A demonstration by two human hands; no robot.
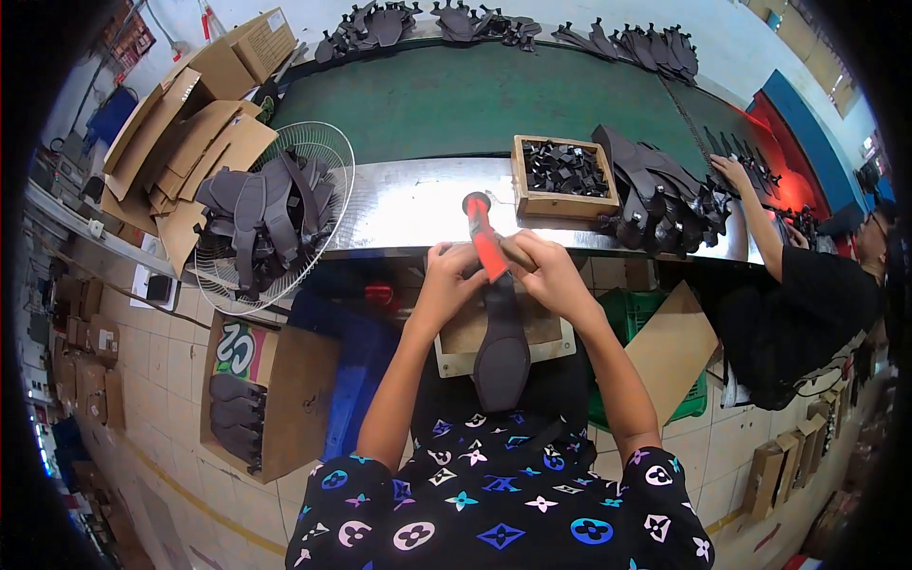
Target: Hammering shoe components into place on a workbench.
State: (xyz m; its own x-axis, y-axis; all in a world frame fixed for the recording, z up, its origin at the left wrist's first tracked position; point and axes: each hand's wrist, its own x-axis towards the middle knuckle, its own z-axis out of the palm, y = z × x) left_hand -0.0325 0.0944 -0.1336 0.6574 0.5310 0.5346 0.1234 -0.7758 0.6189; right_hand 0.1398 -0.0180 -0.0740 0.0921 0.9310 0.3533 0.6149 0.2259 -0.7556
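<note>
A dark grey sandal piece [502,356], sole-shaped at its near end and with straps at its far end, hangs down before my lap. My left hand [450,285] pinches its strap end from the left. From the right, my right hand [551,275] grips another strap between thumb and fingers. Between both hands a red shaft [487,249] with a round dark head [476,203] leans over the metal bench edge, touching or very close to the straps. My fingers partly hide where they meet. A wooden tray [568,206] of small black buckles [567,169] stands just beyond my right hand.
Grey strapped pieces [655,185] lie right of the tray. A wire basket [332,228] holds more at left, near cardboard boxes [190,142]. Behind the bench runs a green belt [427,100]. A co-worker [798,294] reaches in from the right. An open carton [290,399] stands lower left.
</note>
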